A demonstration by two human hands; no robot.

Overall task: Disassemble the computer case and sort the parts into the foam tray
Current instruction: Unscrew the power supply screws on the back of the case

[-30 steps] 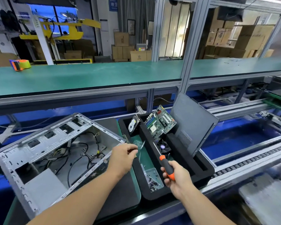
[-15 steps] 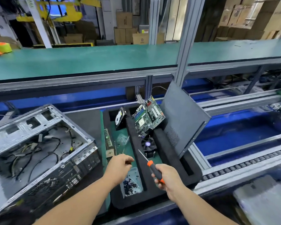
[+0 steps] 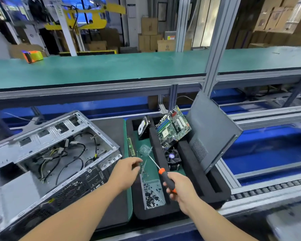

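Right grip (image 3: pixel 178 188) curled around screwdriver (image 3: pixel 165 176), tip over foam tray (image 3: pixel 196 164). Left grip (image 3: pixel 127 173) loosely curled above clear screw box (image 3: pixel 152 195), holding nothing visible. Computer case (image 3: pixel 47 162) open on bench, left of tray.

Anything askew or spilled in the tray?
Nothing spilled. The motherboard and side panel stand tilted in the foam tray, seemingly propped in their slots. Screws sit contained in the clear box.
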